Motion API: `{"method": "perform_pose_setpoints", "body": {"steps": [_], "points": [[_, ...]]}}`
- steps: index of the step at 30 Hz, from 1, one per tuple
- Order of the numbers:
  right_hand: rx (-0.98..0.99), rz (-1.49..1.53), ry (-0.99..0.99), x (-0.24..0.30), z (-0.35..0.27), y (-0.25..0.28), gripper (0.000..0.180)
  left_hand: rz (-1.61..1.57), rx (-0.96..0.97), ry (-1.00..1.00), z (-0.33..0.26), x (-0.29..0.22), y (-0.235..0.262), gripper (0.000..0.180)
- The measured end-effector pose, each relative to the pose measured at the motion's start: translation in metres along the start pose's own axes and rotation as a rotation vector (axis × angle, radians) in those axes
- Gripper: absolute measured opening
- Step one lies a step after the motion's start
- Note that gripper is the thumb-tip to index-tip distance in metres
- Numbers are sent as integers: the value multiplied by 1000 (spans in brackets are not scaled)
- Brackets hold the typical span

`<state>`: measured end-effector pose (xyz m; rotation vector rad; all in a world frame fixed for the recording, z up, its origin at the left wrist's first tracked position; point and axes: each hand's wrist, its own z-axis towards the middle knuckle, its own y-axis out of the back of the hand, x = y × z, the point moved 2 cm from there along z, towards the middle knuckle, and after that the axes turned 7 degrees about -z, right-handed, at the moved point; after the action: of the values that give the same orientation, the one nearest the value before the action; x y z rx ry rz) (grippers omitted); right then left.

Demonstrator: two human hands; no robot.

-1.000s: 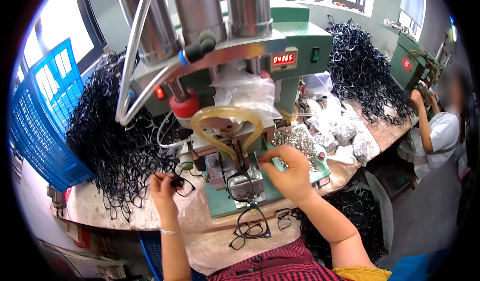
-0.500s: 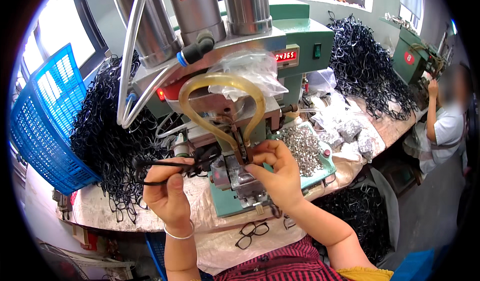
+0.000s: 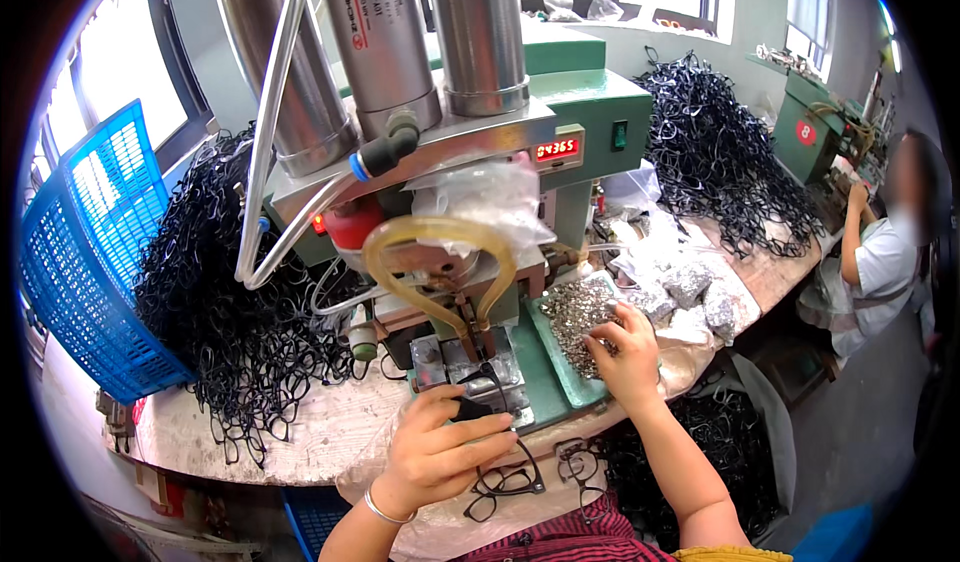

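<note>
My left hand (image 3: 445,450) is closed around a black eyeglass frame (image 3: 497,382), in front of the metal fixture (image 3: 430,362) of a green press. Part of that frame is hidden behind my fingers. My right hand (image 3: 632,360) reaches over a green tray (image 3: 580,394) heaped with small metal pieces (image 3: 572,324). Its fingers are bent together at the heap; whatever they pinch is too small to make out. Below my hands, a black eyeglass frame (image 3: 510,482) and another eyeglass frame (image 3: 578,467) lie on a pale sheet.
Overhead stand the press's metal cylinders (image 3: 480,42) with a looped yellowish tube (image 3: 500,232). A pile of black frames (image 3: 230,362) sits left beside a blue basket (image 3: 90,262); another pile (image 3: 710,142) rises back right. Plastic bags (image 3: 690,282) lie right. A co-worker (image 3: 880,262) sits far right.
My right hand has left the fixture and moved right to the tray of metal pieces. My left hand has moved right and down, bringing an eyeglass frame to the fixture's front.
</note>
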<state>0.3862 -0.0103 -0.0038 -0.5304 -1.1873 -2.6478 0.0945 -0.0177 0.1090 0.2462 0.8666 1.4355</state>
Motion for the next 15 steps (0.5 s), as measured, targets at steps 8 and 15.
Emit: {"method": "perform_pose_setpoints", "body": {"steps": [8,15], "points": [[122,-249,164,42,35,-43,18,183,-17,65,-19,-24,0,31],[-162,835,-565,-14,-15,-2,6,497,-824,709,-133,-16,69,20]]}}
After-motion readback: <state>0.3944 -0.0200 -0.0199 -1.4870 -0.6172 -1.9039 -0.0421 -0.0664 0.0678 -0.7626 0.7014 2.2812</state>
